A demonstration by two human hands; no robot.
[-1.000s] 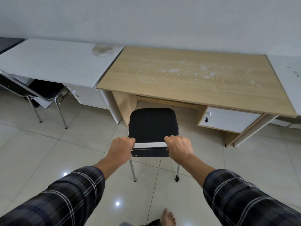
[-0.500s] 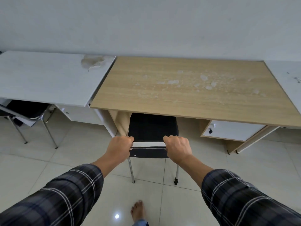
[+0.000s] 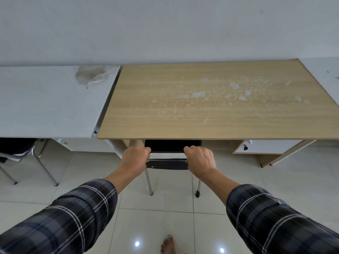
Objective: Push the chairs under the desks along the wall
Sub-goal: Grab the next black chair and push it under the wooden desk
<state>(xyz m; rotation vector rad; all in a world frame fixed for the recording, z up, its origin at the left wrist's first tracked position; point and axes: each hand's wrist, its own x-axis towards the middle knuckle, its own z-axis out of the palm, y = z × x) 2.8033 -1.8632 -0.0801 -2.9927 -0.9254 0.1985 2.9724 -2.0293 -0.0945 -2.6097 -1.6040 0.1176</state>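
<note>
Here, the left hand (image 3: 136, 158) and the right hand (image 3: 199, 160) each grip the top of the backrest of the black chair (image 3: 167, 165), one at either end, with the fingers curled over its upper edge and the knuckles facing the camera. The chair stands at the kneehole of the wooden counter (image 3: 211, 114). Its seat lies almost wholly beneath the counter's front edge, while the backrest and the two rear metal legs stand just outside it on the tiled floor (image 3: 161, 215). The wooden top carries scattered pale blotches. A white drawer (image 3: 266, 146) with a dark lock sits under its right end.

To the left, a white counter (image 3: 45, 103) adjoins the wooden one. It has a worn patch near its far right corner. A second chair (image 3: 16, 150), dark-seated with a metal frame, stands partly beneath it. Both counters stand against the pale wall (image 3: 165, 28). Dark plaid sleeves (image 3: 73, 222) cover both forearms short of the wrists. A bare foot (image 3: 167, 244) rests on the floor at the lower edge of the view.
</note>
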